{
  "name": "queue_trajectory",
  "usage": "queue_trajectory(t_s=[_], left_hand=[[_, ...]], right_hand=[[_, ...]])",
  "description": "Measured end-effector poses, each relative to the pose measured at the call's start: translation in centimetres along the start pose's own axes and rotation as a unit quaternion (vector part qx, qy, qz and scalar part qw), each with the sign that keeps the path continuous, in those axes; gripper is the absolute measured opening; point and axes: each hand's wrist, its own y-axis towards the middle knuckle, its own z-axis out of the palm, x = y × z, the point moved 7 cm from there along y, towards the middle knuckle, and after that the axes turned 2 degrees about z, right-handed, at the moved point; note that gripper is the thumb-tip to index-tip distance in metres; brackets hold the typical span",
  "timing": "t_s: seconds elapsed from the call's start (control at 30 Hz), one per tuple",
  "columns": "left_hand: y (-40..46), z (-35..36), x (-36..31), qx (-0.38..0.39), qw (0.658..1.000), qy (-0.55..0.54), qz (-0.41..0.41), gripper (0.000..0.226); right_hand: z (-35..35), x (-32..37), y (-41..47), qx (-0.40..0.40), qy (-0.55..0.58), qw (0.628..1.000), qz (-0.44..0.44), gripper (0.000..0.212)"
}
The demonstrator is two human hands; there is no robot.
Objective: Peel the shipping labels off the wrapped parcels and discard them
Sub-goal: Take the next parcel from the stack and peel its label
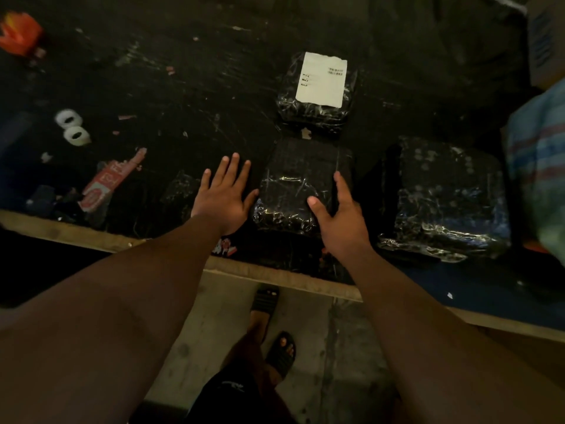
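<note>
Dim, perhaps slightly blurred edges

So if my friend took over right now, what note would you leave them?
Left hand: open, fingers spread flat on the table beside the near parcel.
Right hand: open, resting on that parcel's right side.
Near parcel and right parcel: no label showing on top.
Far parcel: white label still stuck on.
Left to do: peel that label off and throw it away. No bin is in view.
</note>
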Motion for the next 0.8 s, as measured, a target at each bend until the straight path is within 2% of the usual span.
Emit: queue_trajectory(t_s=[0.27, 0.33, 0.43, 0.53, 0.63, 0.8], left_hand=[[0.2, -0.1, -0.1, 0.038, 0.999, 0.004, -0.007, 0.069], [0.2, -0.4, -0.1, 0.04, 0.999, -0.003, -0.006, 0.07], [0.8, -1.5, 0.2, 0.051, 0.999, -0.013, -0.004, 0.07], [2.3, -3.8, 0.3, 0.053, 0.998, -0.016, 0.003, 0.06], [4.1, -5.8, 0.5, 0.053, 0.998, -0.024, 0.019, 0.05], [8.0, -8.2, 1.1, 0.06, 0.995, -0.074, 0.002, 0.05]], right_hand=[[-1.0, 1.9, -0.1, 0.024, -0.095, 0.994, 0.044, 0.079], [-1.4, 2.7, 0.1, 0.018, -0.152, 0.987, 0.041, 0.08], [-2.1, 5.5, 1.1, 0.013, -0.322, 0.947, 0.013, 0.083], [-2.9, 8.3, 3.9, 0.061, -0.434, 0.899, -0.003, 0.084], [-3.7, 10.8, 6.9, 0.123, -0.421, 0.898, -0.02, 0.072], [-5.0, 14.1, 9.4, 0.138, -0.368, 0.918, -0.054, 0.056]])
